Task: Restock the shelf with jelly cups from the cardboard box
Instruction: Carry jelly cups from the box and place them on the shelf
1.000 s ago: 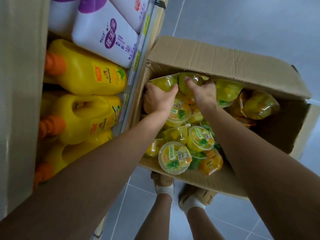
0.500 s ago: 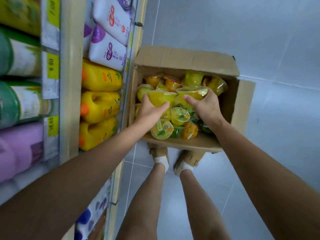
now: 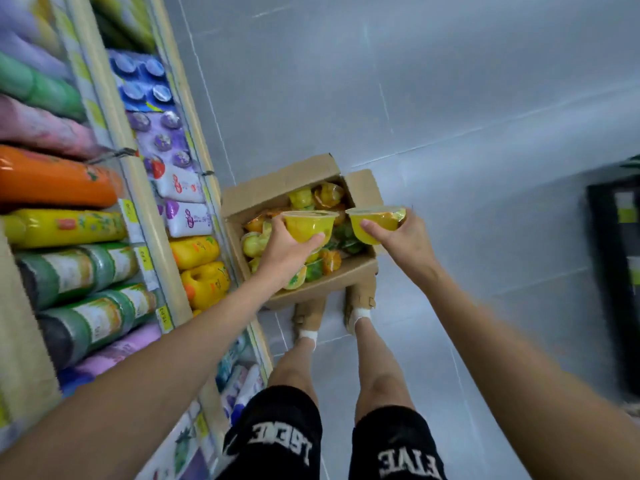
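gripping one jelly cup [image 3: 308, 226] in the left hand [image 3: 282, 252], a second jelly cup [image 3: 375, 221] in the right hand [image 3: 400, 239], cardboard box [image 3: 277, 188] below both; carry step, next likely reaching left to the shelf [image 3: 165, 271].

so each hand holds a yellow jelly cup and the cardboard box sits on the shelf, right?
No. The head view shows the cardboard box on the floor, beside the shelf and by the person's feet. The rest stands: the left hand holds one yellow cup, the right hand a second yellow cup.
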The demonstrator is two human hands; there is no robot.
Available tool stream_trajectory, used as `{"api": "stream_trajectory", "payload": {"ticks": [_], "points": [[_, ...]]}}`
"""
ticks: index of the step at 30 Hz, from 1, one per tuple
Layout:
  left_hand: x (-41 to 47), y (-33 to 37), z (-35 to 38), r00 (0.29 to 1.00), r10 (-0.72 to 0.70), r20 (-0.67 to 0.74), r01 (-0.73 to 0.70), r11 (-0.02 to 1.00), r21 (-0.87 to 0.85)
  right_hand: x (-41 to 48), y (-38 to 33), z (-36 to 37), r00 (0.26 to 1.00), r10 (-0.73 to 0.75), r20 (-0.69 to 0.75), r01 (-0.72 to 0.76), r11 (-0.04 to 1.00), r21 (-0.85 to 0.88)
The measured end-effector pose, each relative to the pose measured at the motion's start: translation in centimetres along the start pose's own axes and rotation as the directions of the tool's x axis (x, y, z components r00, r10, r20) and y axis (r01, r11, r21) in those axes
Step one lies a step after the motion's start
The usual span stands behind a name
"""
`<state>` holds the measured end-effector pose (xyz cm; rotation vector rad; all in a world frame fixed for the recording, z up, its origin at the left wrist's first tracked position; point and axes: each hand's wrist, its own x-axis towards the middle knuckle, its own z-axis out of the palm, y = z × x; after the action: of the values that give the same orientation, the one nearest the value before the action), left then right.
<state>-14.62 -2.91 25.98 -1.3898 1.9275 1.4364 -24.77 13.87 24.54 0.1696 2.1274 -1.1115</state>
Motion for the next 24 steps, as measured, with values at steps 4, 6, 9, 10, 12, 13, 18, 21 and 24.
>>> {"api": "stream_trajectory", "payload": {"ticks": [4,6,9,10,12,13,18,21,24], "points": [[-4.9,4.2,0.8,0.993,0.081,0.088,-0.090,0.992,0.094,-5.4,0.1,-5.3,0.991,0.043,-0.125,-0.028,0.992,0.120],[-7.3,6.6,2.0,0.984,0.107,0.144,-0.126,0.983,0.131,-8.2,0.2,-8.0,0.977,0.070,-0.200,-0.033,0.983,0.179],[-10.7,10.8,4.8,0.949,0.194,0.250,-0.233,0.962,0.139,-11.6,0.8,-12.5,0.942,0.118,-0.313,-0.026,0.959,0.284],[-12.0,12.5,5.9,0.931,0.224,0.289,-0.274,0.950,0.148,-12.8,0.9,-14.2,0.930,0.132,-0.344,-0.020,0.951,0.308],[-14.6,15.6,8.5,0.881,0.304,0.362,-0.376,0.915,0.147,-15.1,1.2,-17.7,0.893,0.150,-0.424,0.013,0.934,0.358],[-16.2,17.2,9.8,0.853,0.348,0.390,-0.430,0.892,0.143,-16.2,1.3,-19.5,0.871,0.161,-0.463,0.031,0.924,0.380],[-24.6,24.0,16.3,0.686,0.482,0.545,-0.625,0.774,0.102,-22.1,1.9,-29.0,0.762,0.209,-0.613,0.111,0.890,0.442],[-30.2,27.5,20.1,0.603,0.542,0.585,-0.690,0.723,0.041,-25.8,2.3,-34.5,0.691,0.193,-0.697,0.190,0.881,0.432],[-35.8,30.4,24.1,0.525,0.580,0.622,-0.731,0.682,-0.019,-29.5,2.6,-39.8,0.615,0.173,-0.769,0.253,0.881,0.400]]}}
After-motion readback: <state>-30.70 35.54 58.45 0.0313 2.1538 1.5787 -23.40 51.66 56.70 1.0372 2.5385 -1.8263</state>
